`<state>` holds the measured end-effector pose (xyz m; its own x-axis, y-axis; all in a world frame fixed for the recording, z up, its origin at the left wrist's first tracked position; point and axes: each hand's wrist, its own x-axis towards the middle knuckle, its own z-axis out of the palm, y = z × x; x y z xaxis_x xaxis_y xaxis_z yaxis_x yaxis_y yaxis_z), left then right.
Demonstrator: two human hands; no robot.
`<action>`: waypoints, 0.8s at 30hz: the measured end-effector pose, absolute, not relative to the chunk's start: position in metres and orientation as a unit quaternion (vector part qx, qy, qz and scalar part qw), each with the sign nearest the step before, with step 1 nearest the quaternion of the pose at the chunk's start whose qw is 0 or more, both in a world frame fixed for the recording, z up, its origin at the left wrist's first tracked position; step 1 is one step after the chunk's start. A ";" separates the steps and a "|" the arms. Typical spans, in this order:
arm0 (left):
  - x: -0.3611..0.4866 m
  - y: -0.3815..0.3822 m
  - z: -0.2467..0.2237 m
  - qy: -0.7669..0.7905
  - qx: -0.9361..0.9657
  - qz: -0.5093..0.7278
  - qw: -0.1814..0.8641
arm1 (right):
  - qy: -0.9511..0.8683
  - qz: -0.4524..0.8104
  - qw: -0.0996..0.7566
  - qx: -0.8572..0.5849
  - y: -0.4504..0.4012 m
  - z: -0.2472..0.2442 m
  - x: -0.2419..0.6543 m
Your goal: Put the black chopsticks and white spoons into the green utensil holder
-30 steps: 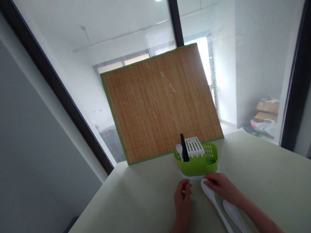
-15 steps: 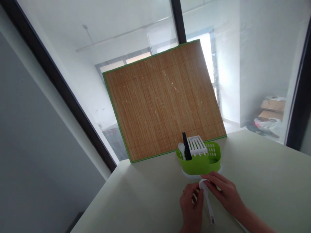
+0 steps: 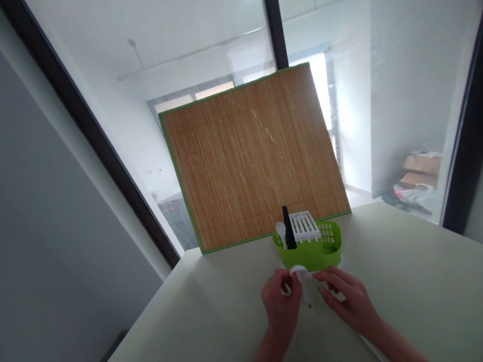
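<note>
My left hand (image 3: pixel 282 296) pinches a white ladle (image 3: pixel 299 270) by its bowl, with the handle pointing down toward me and slightly right. To the right of it, my right hand (image 3: pixel 349 296) has thumb and fingers spread, fingertips close to the ladle and to the front of the green utensil holder (image 3: pixel 309 259). Nothing is visible between those fingers. The holder has a white slotted rack (image 3: pixel 304 226) on top. A white spoon (image 3: pixel 280 230) and a black knife-like piece (image 3: pixel 289 231) stand in its left end.
Behind the holder, a bamboo mat (image 3: pixel 252 156) with green edging leans against the glass. A white strip (image 3: pixel 372 347) lies on the pale table (image 3: pixel 226 301), partly under my right forearm. Cardboard boxes (image 3: pixel 422 163) and plastic bags are beyond the glass.
The ladle has moved left and up with my left hand, its handle now looking shorter. My right hand has come off the ladle's bowl and its fingers have parted.
</note>
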<state>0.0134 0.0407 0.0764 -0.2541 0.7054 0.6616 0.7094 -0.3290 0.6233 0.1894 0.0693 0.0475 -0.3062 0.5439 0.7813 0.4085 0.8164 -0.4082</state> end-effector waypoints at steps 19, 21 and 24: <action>-0.022 0.174 0.113 -0.715 -0.589 -0.376 0.020 | -0.830 0.033 0.355 -0.428 0.088 0.047 0.195; -0.024 0.179 0.111 -0.729 -0.590 -0.348 0.015 | -0.825 0.057 0.325 -0.458 0.093 0.045 0.200; -0.027 0.185 0.113 -0.742 -0.594 -0.311 0.016 | -0.820 0.096 0.290 -0.484 0.099 0.043 0.208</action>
<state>-0.0266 0.1850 0.1132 -0.2930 0.8713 0.3937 0.8918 0.1005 0.4412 0.2079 0.0986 0.0427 -0.3630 0.8497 0.3824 0.7389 0.5125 -0.4374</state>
